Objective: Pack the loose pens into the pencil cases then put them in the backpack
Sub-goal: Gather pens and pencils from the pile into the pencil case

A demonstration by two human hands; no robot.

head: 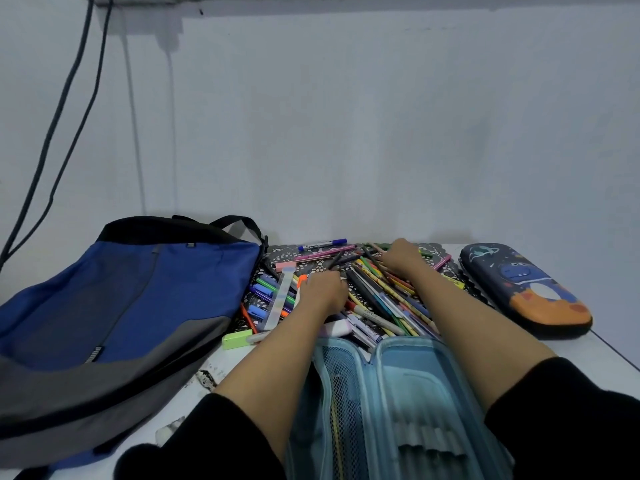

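Loose pens (pixel 374 292): mixed heap of markers, pencils and felt-tips on a black lace mat (pixel 287 252), far side of the white table (pixel 616 344), close to the wall. None visible inside a case yet.

L hand (pixel 323 289): knuckles up, resting on near-left part of heap beside an orange marker. Fingers curl down into the pens but are hidden behind the back of the hand, so can't tell if it grasps any or only presses.

R hand (pixel 403 256): reached further, on far-right part of heap, fingers over some dark pencils. Grip likewise unreadable from this angle.

Light-blue pencil case (pixel 408 393): opened flat right in front of the person, btwn the forearms. Mesh pocket on L half, elastic loops on R half. Far end touches the heap. Prob. set there so pens go straight back into it, shortest path.

Space-print pencil case (pixel 526 289): looks closed, just R of the mat, untouched. Prob. kept for overflow.

Backpack (pixel 131 296): blue/grey, lying flat L of heap, its edge against the mat. Zip state unclear. Within reach for the last step.

Judgement: early stage, gathering step. Hands on 2 sides of the heap suggest raking a bundle together, not picking singles. Risks: round pens rolling off the mat; a bundle splaying if taken crosswise to the case.
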